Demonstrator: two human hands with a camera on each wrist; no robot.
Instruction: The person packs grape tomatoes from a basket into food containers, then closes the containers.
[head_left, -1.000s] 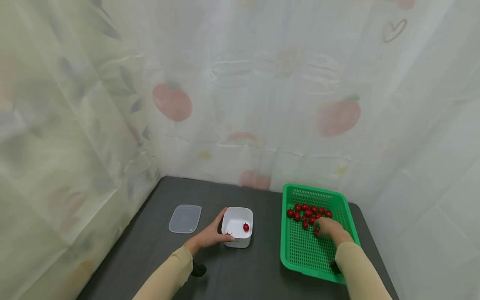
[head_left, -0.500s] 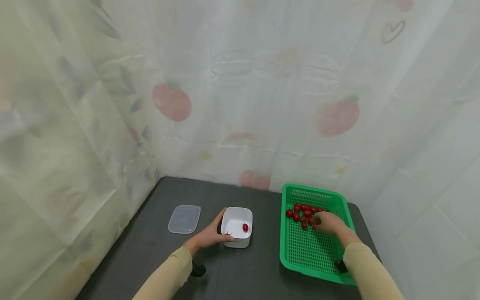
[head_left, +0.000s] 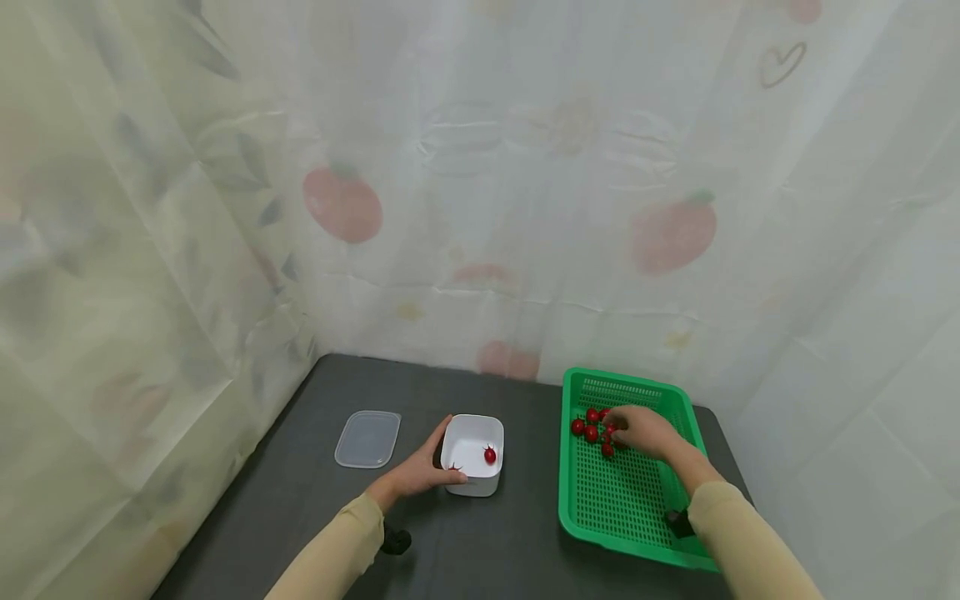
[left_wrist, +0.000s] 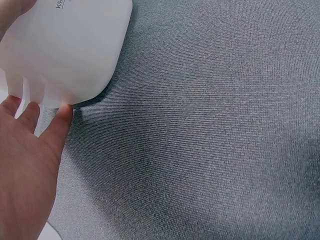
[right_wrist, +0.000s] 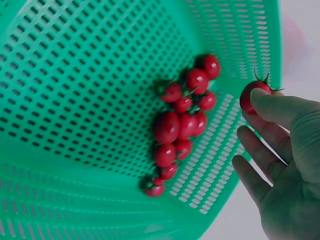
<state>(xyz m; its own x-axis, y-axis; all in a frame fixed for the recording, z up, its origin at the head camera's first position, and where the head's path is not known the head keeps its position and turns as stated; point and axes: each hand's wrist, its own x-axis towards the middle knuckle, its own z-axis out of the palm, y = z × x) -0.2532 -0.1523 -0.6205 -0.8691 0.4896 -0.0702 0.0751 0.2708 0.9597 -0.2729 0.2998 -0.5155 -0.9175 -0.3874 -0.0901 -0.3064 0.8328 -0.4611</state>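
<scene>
Basket (head_left: 615, 508): green, with many small holes, it stands on the worktop (head_left: 465, 554); its near right corner is hidden under the right sleeve (head_left: 750, 542).
Right hand (right_wrist: 287, 150): above the far half of the basket; the thumb and a finger pinch one tomato, the other fingers are spread.
Held tomato (right_wrist: 247, 100): red, with green leaves on top; the thumb covers a part of it, and in the head view I cannot distinguish it.
Tomatoes (right_wrist: 184, 126): grouped inside the basket; in the head view the right hand covers several of them.
Left hand (head_left: 418, 475): left of the basket, grasping the box, thumb at its near rim, one finger at its far left corner; the other fingers are hidden from the head camera.
Box (head_left: 475, 486): white, upright, left of the basket; one inner tomato (head_left: 490, 455) is plain, of another mainly the leaves show. In the left wrist view its printed letters are cut off.
Lid (head_left: 367, 440): transparent, flat, farther left of the basket than the box.
Black piece (head_left: 397, 542): below the left wrist, too dark to make out.
</scene>
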